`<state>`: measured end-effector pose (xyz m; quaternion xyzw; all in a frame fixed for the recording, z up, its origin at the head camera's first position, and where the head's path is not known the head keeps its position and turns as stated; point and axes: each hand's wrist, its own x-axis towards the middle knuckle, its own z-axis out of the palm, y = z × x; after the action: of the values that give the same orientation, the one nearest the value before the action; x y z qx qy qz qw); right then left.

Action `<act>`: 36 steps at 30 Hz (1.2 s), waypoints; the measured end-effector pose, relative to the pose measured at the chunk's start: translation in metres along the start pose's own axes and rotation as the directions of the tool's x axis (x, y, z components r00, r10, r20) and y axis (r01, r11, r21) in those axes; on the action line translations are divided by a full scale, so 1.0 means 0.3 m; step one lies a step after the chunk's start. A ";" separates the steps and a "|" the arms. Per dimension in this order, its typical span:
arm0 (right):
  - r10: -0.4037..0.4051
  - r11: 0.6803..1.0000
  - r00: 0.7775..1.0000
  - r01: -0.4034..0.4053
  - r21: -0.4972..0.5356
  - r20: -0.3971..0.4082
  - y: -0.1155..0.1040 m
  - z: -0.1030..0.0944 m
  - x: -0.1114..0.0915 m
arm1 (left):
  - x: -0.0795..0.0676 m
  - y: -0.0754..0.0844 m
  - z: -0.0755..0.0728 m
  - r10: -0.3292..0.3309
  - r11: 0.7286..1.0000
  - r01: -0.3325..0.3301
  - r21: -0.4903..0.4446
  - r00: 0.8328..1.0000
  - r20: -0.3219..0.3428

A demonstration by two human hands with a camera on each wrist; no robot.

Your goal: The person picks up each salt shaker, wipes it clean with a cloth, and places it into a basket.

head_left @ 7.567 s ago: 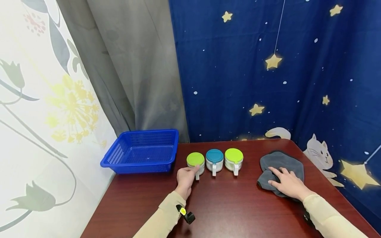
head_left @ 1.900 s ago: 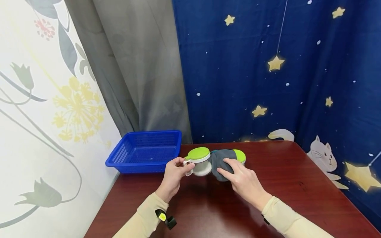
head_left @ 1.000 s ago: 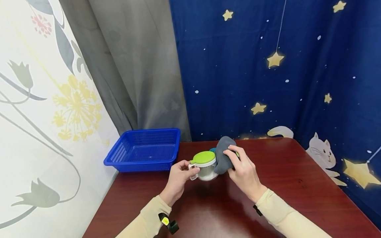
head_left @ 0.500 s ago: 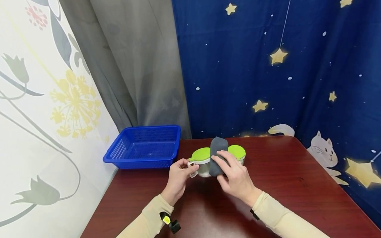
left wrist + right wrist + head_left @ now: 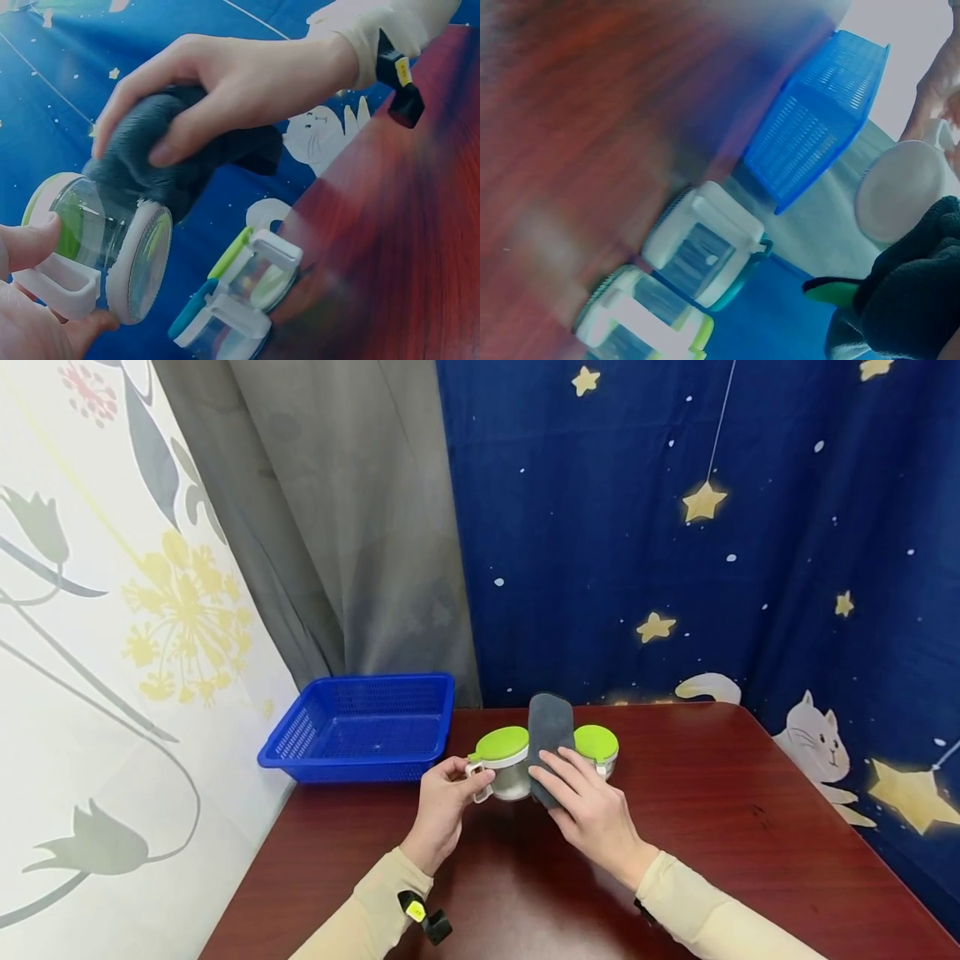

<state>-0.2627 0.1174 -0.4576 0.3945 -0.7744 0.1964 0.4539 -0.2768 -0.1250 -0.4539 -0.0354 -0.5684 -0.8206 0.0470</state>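
My left hand (image 5: 441,810) grips the white handle of a clear seasoning jar (image 5: 513,781) with a green lid, held off the table. The jar's pale underside shows in the right wrist view. My right hand (image 5: 598,810) holds a folded dark grey cloth (image 5: 551,722) against the jar's right side, thumb and fingers bent around it in the left wrist view. Behind stand two similar jars: a green-lidded jar (image 5: 597,745) and a teal-lidded jar (image 5: 705,247). In the head view the cloth hides the teal one.
A blue plastic basket (image 5: 356,770) with perforated sides sits at the table's back left corner. The reddish-brown wooden table (image 5: 720,827) ends at a dark blue starry curtain (image 5: 570,527) behind and a white patterned curtain at left.
Since the earliest frame, my left hand has lifted the left jar by its handle. My right hand has brought the cloth from the table's right side and shifted it about the jar's side.
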 end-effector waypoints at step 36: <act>0.278 0.935 0.940 -0.312 0.170 0.196 0.031 -0.057 -0.013 | 0.013 0.015 -0.055 0.050 0.997 -0.058 0.045 0.987 0.150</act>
<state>-0.2594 0.1362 -0.4517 0.3319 -0.8370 0.3049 0.3104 -0.2803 -0.1422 -0.4552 -0.1108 -0.5891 -0.8000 0.0275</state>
